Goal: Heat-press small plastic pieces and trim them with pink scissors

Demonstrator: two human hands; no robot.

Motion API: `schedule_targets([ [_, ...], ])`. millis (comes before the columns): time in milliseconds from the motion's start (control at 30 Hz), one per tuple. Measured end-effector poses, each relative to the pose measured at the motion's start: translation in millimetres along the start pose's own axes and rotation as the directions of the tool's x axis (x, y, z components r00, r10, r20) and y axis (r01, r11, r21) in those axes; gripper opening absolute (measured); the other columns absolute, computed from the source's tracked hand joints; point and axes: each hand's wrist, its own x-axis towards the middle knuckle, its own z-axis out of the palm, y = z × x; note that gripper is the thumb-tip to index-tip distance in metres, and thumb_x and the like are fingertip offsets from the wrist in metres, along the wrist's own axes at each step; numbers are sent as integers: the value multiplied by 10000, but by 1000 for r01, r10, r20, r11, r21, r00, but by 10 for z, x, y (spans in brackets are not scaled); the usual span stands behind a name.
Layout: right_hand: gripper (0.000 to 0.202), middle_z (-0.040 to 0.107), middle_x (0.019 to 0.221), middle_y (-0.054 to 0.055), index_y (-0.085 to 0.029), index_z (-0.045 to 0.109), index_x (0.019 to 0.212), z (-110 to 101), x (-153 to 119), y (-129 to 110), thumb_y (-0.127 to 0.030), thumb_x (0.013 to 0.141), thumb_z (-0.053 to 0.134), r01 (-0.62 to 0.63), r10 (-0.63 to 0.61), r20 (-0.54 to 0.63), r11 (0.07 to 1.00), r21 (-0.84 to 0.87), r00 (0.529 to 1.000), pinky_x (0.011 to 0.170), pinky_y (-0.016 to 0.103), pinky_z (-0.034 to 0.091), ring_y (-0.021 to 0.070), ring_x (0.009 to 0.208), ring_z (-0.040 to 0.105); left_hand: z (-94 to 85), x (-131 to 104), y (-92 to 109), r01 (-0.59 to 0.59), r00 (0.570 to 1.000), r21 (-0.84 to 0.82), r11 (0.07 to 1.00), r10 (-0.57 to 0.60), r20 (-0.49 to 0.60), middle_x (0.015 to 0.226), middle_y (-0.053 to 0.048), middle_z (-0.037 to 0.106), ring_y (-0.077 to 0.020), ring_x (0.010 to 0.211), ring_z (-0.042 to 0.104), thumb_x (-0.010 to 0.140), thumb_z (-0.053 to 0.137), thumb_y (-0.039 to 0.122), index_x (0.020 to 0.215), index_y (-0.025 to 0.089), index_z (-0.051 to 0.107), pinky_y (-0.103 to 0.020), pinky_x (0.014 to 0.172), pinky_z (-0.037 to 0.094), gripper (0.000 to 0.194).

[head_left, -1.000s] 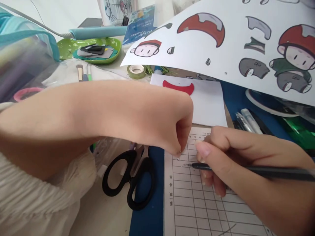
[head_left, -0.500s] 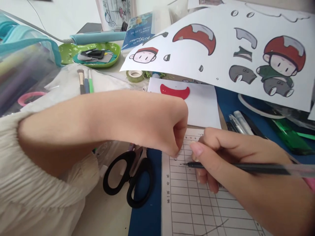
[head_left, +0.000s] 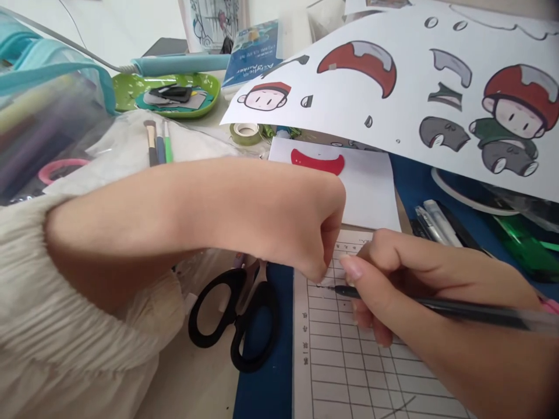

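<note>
A sheet ruled into a grid lies under both hands, with small handwritten marks near its left and upper edges. My right hand pinches a black pen, whose tip is at the upper left cells of the grid. My left hand is curled into a fist on the sheet's upper part, just left of the pen tip; whatever its fingers may hold is hidden. Behind it, a red crescent shape rests on white paper.
Black-handled scissors lie left of the grid sheet. A large printed sheet with cartoon parts stands behind. A green dish, tape roll, brushes, pens and a green transparent object surround the hands.
The whole view has shifted, so things appear slightly farther right. The pen tip is closer to the left fist, and more of a dark mark shows beside it. Both hands keep their poses.
</note>
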Motion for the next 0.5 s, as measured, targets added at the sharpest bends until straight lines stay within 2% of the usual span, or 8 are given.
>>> schedule_targets([
  [167, 406, 421, 380, -88, -252, 426, 508, 13, -20, 17, -341, 896, 502, 35, -35, 8, 998, -44, 999, 289, 191, 289, 82, 282, 419, 1, -5, 7, -97, 995, 24, 995, 97, -2, 398, 79, 494, -128, 310, 347, 717, 640, 409, 551, 279, 565, -220, 209, 178, 224],
  [333, 421, 411, 388, -90, -235, 413, 506, 3, -22, -16, -375, 900, 468, 29, -28, 15, 996, -87, 999, 317, 166, 278, 70, 295, 429, -15, -20, -13, -121, 993, 27, 992, 120, 11, 448, 69, 568, -130, 337, 388, 746, 616, 417, 588, 277, 577, -207, 232, 221, 215],
  [500, 395, 417, 379, -84, -240, 433, 483, 3, 5, -32, -355, 856, 488, 5, -4, 17, 998, -60, 1000, 308, 174, 268, 77, 291, 419, -11, -25, -37, -113, 994, 21, 993, 113, -1, 433, 84, 566, -132, 315, 409, 739, 632, 424, 608, 286, 577, -208, 223, 232, 199],
])
